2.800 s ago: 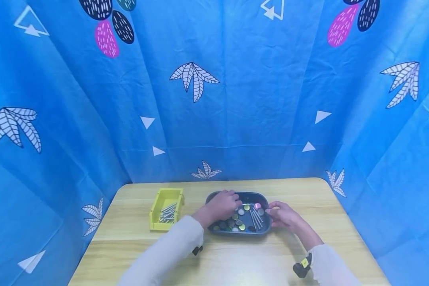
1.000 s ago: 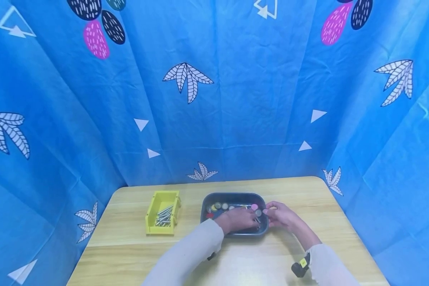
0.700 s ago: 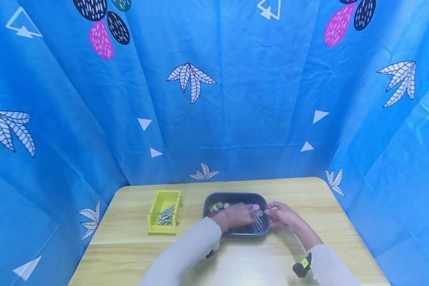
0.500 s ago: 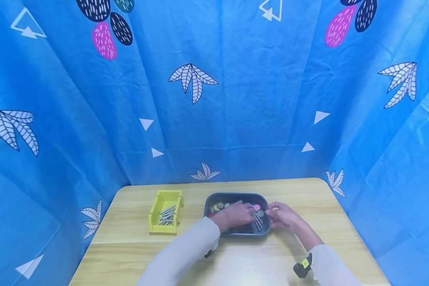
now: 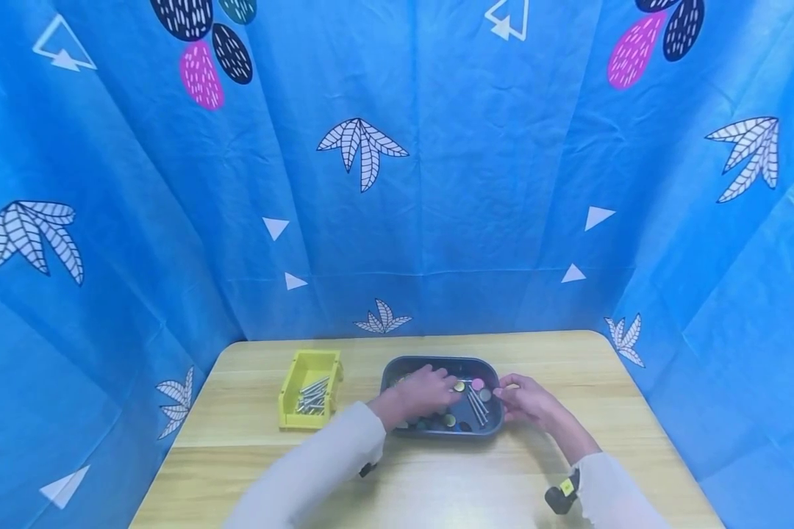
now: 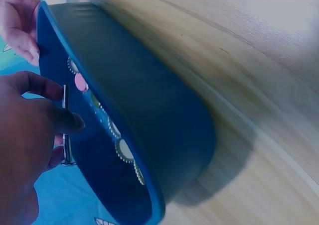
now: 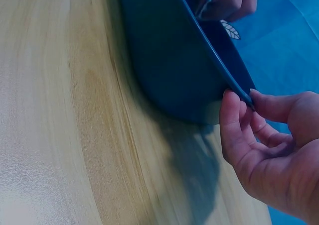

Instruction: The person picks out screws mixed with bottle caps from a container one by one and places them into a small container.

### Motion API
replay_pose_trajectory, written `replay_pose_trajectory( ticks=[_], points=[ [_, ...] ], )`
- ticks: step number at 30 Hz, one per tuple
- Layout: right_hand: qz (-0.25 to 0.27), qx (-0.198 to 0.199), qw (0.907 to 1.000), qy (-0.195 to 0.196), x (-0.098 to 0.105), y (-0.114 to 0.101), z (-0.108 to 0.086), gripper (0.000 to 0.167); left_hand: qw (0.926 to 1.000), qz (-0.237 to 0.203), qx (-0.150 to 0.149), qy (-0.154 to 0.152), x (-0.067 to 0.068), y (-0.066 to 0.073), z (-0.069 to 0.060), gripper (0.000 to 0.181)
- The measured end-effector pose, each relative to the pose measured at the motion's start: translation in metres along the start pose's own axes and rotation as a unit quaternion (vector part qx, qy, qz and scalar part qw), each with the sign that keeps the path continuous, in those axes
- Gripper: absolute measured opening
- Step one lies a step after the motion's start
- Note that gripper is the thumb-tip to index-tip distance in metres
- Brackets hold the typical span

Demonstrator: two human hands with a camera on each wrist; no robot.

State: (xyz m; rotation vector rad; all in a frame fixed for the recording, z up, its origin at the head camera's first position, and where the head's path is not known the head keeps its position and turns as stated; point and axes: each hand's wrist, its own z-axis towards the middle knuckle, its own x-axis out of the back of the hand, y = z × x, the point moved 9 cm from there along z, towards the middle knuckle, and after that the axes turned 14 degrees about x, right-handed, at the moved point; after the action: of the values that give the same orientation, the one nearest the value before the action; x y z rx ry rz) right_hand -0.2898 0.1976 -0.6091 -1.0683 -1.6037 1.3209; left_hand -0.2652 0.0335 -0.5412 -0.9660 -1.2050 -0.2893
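Note:
In the head view my left hand (image 5: pixel 420 393) is over the left half of a dark oblong tray (image 5: pixel 446 434). Between its thumb and fingers it pinches a silver nail (image 6: pixel 66 130), whose flat head shows in the left wrist view. My right hand (image 5: pixel 531 398) grips the tray's right-end rim, thumb inside and fingers outside, as the right wrist view shows. Bottle caps with crimped edges are scattered in the tray, among them a pink cap (image 5: pixel 478 384). Several more nails (image 5: pixel 478 406) lie together at its right end. My left hand hides part of the contents.
A yellow bin (image 5: pixel 287 421) stands on the wooden table (image 5: pixel 437 485) to the left of the tray, with several nails (image 5: pixel 312 397) inside. Blue patterned curtain (image 5: pixel 476 220) hangs behind the table and at both sides.
My left hand first reached right to the nails in the tray, then drew back left over the caps, now with a nail in its fingers. The right hand has kept its grip on the rim.

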Motion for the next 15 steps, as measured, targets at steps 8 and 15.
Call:
replay_pose_trajectory(
  ticks=[8,15],
  points=[
    [0.002,-0.004,1.0000,0.000,-0.001,-0.002,0.000,0.037,0.9995,-0.001,0.008,0.031,0.010,-0.019,-0.023,0.030],
    [0.000,-0.009,1.0000,0.003,-0.002,-0.004,-0.002,0.037,0.9990,-0.016,0.020,0.036,0.017,-0.035,-0.046,0.037]
  ],
)
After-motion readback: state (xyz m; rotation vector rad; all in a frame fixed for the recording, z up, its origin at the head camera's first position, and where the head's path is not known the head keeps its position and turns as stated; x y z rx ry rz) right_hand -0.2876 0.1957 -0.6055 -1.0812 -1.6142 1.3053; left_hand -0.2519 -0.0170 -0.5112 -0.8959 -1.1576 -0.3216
